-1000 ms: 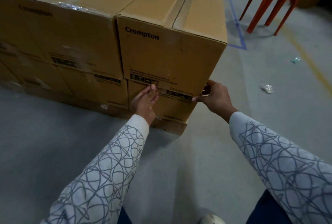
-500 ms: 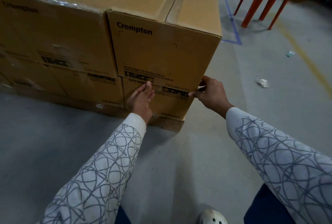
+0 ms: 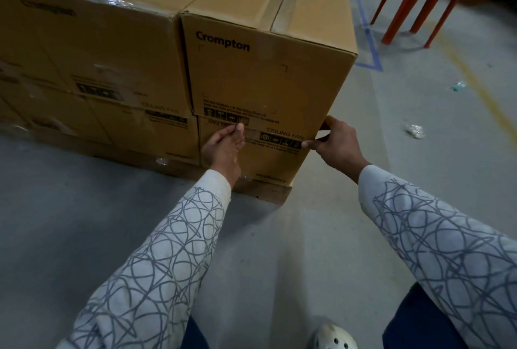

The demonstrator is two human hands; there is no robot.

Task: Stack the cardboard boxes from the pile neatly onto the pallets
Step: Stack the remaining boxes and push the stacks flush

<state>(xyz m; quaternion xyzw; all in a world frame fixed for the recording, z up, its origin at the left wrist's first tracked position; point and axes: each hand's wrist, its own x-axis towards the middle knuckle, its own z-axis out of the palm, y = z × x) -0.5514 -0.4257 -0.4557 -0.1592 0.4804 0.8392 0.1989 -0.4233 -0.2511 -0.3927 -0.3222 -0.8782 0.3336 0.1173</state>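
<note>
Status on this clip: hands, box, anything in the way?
Left hand flat on lower brown cardboard box. Right hand grips its corner. Upper cardboard box sits on top.

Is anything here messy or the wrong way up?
Yes. The bottom box under the top box has its Crompton name upside down, so it looks flipped. A crumpled scrap and a green bit litter the floor on the right.
</note>
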